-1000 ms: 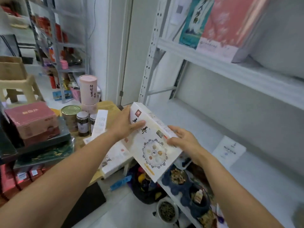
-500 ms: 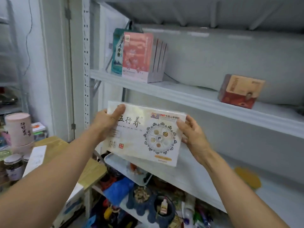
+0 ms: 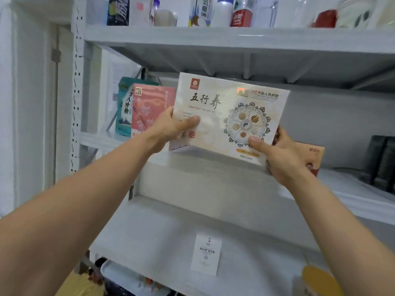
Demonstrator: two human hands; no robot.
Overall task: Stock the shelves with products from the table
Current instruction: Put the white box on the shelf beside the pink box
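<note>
Two hands held one flat white box [image 3: 230, 112] up in front of the middle shelf [image 3: 100, 139]. Far left on that shelf stood a teal packet [image 3: 124, 107], with a pink box [image 3: 149, 107] just beside it. Left hand [image 3: 168, 129] gripped the white box's lower-left edge, thumb flat on the front, fingers curled behind. Box tilted slightly, right side lower. Right hand [image 3: 280, 157] gripped the lower-right corner, thumb on the front, fingers wrapped round the edge. Behind that hand sat a brown box [image 3: 314, 154]; dark boxes [image 3: 382, 161] stood far right.
</note>
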